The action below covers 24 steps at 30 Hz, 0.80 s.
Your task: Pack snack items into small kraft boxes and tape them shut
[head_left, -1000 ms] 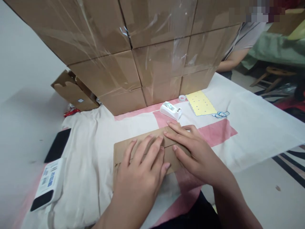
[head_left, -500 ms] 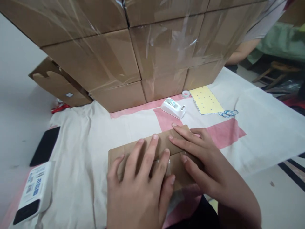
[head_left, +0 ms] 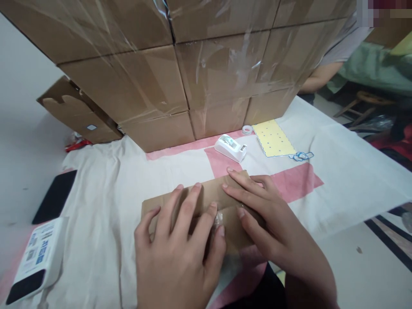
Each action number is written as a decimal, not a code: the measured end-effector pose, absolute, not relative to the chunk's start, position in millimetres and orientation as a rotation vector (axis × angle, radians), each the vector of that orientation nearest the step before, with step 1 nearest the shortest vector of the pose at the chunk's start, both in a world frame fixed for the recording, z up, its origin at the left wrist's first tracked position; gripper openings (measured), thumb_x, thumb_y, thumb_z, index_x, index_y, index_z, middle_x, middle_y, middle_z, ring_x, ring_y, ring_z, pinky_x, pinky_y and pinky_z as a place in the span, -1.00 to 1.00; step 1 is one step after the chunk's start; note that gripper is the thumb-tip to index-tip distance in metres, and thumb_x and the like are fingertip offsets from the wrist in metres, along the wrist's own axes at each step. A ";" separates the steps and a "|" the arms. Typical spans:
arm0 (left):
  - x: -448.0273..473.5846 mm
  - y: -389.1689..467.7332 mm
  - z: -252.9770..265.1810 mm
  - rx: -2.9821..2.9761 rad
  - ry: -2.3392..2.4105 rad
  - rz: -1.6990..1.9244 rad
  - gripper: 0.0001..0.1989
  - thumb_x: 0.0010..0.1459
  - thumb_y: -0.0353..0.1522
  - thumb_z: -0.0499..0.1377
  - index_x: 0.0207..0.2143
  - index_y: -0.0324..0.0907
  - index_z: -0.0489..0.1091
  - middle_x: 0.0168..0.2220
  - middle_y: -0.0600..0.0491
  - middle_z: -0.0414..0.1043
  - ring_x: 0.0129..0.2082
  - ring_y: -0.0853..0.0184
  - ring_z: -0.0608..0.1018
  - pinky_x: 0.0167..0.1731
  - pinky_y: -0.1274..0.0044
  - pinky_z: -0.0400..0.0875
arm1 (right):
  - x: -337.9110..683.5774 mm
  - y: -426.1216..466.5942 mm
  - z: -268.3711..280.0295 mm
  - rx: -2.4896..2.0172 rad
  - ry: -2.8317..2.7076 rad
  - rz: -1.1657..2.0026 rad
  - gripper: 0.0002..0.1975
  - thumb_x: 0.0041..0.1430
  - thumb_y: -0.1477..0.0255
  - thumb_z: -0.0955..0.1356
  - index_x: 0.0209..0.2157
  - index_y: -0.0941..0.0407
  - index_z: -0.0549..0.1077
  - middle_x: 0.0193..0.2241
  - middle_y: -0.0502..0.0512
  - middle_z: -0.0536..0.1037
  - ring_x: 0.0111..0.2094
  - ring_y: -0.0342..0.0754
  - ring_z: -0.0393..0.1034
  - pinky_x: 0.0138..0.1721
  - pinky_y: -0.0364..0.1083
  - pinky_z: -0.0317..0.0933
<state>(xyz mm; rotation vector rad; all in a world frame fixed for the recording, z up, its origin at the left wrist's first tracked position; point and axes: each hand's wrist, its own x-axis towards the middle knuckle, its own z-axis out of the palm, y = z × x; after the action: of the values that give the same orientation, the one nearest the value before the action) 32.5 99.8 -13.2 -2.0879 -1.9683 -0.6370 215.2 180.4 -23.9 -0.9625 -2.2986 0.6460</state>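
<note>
A small brown cardboard box [head_left: 233,229] lies on the cloth in front of me, its upper side crossed by a seam. My left hand [head_left: 180,251] rests on the box's left part with fingers spread. A bit of shiny clear tape [head_left: 219,217] shows by its index fingertip. Over the right end of the box lies my right hand [head_left: 268,212], fingers stretched out and pressing on the cardboard. Beyond the box stands a white tape dispenser [head_left: 230,148], with a small roll of tape [head_left: 247,129] behind it.
A tall stack of taped cartons [head_left: 215,81] rises at the back. A yellow dotted card [head_left: 275,138] and blue-edged cutout [head_left: 301,156] lie right. At left are a black phone [head_left: 54,196] and a white device [head_left: 38,257]. A person's arm [head_left: 323,77] shows behind the stack.
The whole view has shifted slightly. My left hand's fingers have slid a little left along the box, uncovering more of the clear tape; my right hand stays on its right end.
</note>
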 end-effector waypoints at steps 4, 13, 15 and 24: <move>33.6 96.7 -14.8 -2.089 -1.938 -0.646 -0.74 0.29 -0.22 0.15 -0.03 0.00 0.52 0.26 0.04 0.40 0.29 0.03 0.36 0.19 0.14 0.06 | 215.7 181.1 -25.1 -0.941 -2.290 0.657 -0.49 0.36 0.44 0.25 0.30 -0.07 0.35 0.34 0.07 0.30 0.29 0.22 0.23 0.21 0.31 0.18; 22.3 95.9 -20.1 -2.140 -1.815 -0.467 -0.55 0.27 -0.14 0.15 0.18 0.06 0.41 0.37 0.02 0.24 0.30 -0.02 0.31 0.18 0.13 0.04 | 215.0 181.9 -24.7 -0.932 -2.279 0.633 -0.52 0.37 0.44 0.24 0.28 -0.04 0.38 0.34 0.10 0.31 0.30 0.21 0.22 0.23 0.29 0.15; 21.0 97.2 -20.3 -2.146 -1.816 -0.437 -0.51 0.27 -0.13 0.14 0.23 0.05 0.36 0.38 0.01 0.21 0.30 -0.03 0.30 0.16 0.14 0.06 | 214.9 182.2 -24.7 -0.923 -2.281 0.625 -0.52 0.37 0.44 0.24 0.28 -0.04 0.37 0.33 0.10 0.31 0.30 0.20 0.21 0.23 0.29 0.15; 18.3 95.0 -20.0 -2.172 -1.684 -0.633 -0.67 0.28 -0.18 0.18 0.06 -0.03 0.49 0.31 0.01 0.33 0.26 0.05 0.36 0.14 0.21 0.13 | 214.0 181.2 -27.5 -0.933 -2.252 0.666 -0.53 0.38 0.43 0.25 0.28 -0.05 0.37 0.36 0.10 0.26 0.28 0.19 0.20 0.21 0.27 0.19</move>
<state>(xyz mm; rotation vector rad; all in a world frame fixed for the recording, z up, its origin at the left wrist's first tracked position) 18.3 95.0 -20.0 -2.1723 -1.6842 -0.6330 214.0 181.2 -27.5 -0.9328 -2.2516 0.6659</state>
